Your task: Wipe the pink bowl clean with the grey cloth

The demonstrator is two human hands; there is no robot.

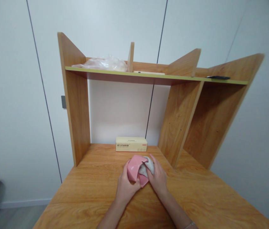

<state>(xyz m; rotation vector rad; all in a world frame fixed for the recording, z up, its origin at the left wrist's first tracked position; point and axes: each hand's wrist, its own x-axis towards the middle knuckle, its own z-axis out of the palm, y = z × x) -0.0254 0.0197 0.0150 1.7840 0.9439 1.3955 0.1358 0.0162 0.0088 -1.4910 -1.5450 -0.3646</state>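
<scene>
A pink, angular-sided bowl is tilted on its side above the desk, its opening turned toward the right. My left hand grips it from the left, with the thumb at the lower rim. On the right, my right hand is closed around a light grey cloth, pressing it at the bowl's rim and opening. Part of the cloth lies inside the bowl, where the right fingertips are partly hidden.
Behind the hands, a cream cardboard box stands on the wooden desk. A shelf spans above, carrying a clear plastic bag and a flat dark item. Upright wooden panels flank the right side.
</scene>
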